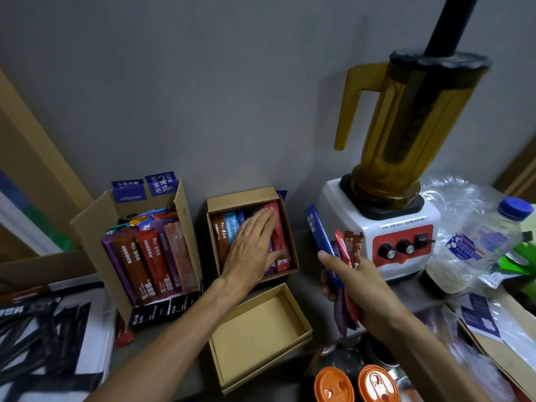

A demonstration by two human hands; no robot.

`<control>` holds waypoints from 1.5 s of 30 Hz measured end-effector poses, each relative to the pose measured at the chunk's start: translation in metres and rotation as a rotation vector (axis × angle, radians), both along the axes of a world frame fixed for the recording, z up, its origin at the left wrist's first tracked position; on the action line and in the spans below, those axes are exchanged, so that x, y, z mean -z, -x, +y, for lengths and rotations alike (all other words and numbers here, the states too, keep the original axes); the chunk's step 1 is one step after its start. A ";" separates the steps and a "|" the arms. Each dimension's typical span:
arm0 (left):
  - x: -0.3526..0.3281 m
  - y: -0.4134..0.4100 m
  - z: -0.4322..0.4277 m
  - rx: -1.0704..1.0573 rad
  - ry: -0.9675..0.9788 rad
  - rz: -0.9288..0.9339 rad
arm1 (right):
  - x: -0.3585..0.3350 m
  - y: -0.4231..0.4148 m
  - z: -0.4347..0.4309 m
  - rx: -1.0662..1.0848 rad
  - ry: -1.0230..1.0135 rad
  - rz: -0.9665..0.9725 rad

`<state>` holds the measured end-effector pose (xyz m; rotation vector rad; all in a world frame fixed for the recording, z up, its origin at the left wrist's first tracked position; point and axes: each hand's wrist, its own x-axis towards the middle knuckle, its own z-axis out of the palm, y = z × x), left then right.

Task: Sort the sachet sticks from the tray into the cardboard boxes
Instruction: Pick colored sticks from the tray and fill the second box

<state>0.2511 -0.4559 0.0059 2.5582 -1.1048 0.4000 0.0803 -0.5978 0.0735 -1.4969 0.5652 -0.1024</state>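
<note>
My left hand (251, 247) lies flat with straight fingers on the sachet sticks (224, 230) inside a small cardboard box (243, 198) against the wall. To its right, my right hand (355, 288) grips a bundle of sachet sticks (345, 248), blue, red, brown and purple, held upright in front of the blender. A larger open cardboard box (87, 224) at the left holds several upright sachets (150, 262). An empty cardboard lid or box (295, 314) sits in front, below my left forearm. I cannot make out the tray.
A blender (385, 227) with an amber jug stands at the right by the wall. A plastic bottle (475, 248) and crumpled plastic lie farther right. Two orange-lidded cans (353, 384) sit at the bottom. A black-and-white printed sheet (43, 338) lies at the left.
</note>
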 end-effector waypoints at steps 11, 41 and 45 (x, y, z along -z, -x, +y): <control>-0.057 0.027 0.011 0.002 0.688 0.717 | -0.005 -0.003 0.006 -0.027 -0.035 -0.067; -0.036 0.017 0.014 -0.261 0.460 0.633 | 0.020 -0.066 0.013 0.030 0.461 0.084; -0.030 0.020 0.009 -0.209 0.408 0.509 | 0.022 -0.068 0.015 0.037 0.449 0.084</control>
